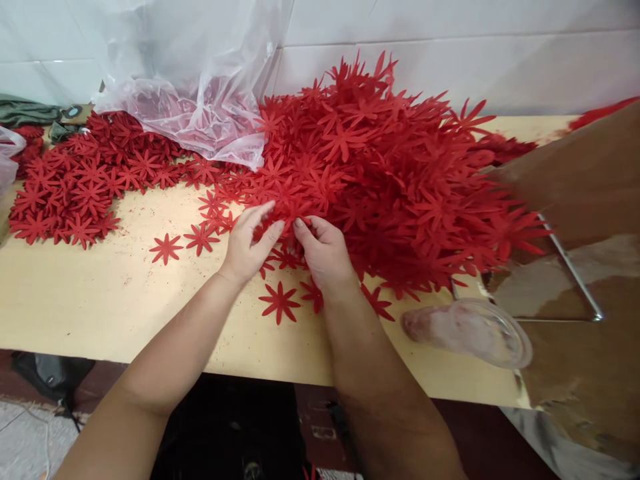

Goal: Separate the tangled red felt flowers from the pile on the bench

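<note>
In the head view, a big heap of red flower-shaped cutouts [420, 180] with long narrow petals covers the middle of the table. My right hand [325, 253] is at the heap's front edge, its thumb and fingers pinched on a red flower cutout [296, 223]. Just left of it is my left hand [246, 243], its thumb and fingers apart, close to the same petals; no piece shows firmly gripped in it. Single flower cutouts lie flat around my hands, one [279, 303] in front and another [166, 249] to the left.
Stacked red flowers [75, 187] lie at the left. A clear plastic bag [200, 113] stands behind, against the tiled wall [450, 67]. A clear plastic cup [470, 330] lies on its side at the right, beside brown cardboard [590, 373] and a metal rod [573, 270].
</note>
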Demonstrator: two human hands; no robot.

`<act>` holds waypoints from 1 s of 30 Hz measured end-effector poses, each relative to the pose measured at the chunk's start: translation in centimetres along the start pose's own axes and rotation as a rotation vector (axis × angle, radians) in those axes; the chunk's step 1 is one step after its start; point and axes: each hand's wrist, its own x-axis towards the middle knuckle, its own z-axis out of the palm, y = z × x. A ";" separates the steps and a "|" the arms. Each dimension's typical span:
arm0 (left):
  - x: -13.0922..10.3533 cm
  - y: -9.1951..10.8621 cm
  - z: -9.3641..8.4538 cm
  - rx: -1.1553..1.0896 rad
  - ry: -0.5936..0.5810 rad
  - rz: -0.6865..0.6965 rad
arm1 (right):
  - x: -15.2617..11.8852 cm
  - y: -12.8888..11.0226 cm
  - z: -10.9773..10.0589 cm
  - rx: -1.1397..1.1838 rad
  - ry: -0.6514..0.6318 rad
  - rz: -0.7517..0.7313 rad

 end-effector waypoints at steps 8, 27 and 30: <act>0.5 -0.3 0.7 -0.259 0.074 -0.237 | -0.2 0.3 0.5 -0.047 -0.089 -0.111; 0.9 -0.4 0.0 -0.303 0.155 -0.259 | -0.3 -0.1 -0.1 0.081 -0.025 0.052; 1.1 -0.6 -0.1 -0.313 0.207 -0.262 | -0.2 -0.2 -0.2 0.145 0.041 0.027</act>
